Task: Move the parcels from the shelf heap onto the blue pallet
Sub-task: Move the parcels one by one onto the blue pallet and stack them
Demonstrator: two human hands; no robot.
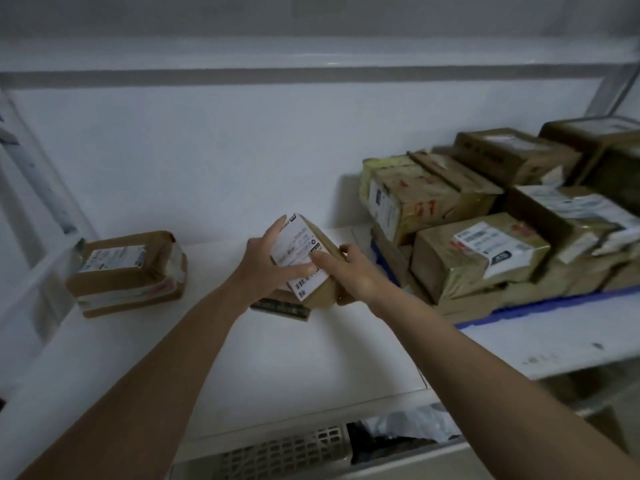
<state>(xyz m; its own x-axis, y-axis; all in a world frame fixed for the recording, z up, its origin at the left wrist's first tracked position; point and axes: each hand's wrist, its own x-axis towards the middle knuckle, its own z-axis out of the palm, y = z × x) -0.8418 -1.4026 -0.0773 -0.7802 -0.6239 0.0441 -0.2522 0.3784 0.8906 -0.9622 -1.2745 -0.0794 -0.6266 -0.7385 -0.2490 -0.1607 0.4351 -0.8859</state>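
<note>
Both hands (268,263) (349,271) round small parcel (306,258), above bare white shelf (311,351).

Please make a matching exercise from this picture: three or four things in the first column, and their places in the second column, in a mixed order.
Things:
1. small labelled parcel
2. lone taped parcel
3. parcel stack
4. blue pallet

Places:
A. under the stack, at the right
B. alone on the white shelf, at the left
C. between the left hand and the right hand
D. piled on the pallet

Pairs: 1-C, 2-B, 3-D, 4-A
</note>
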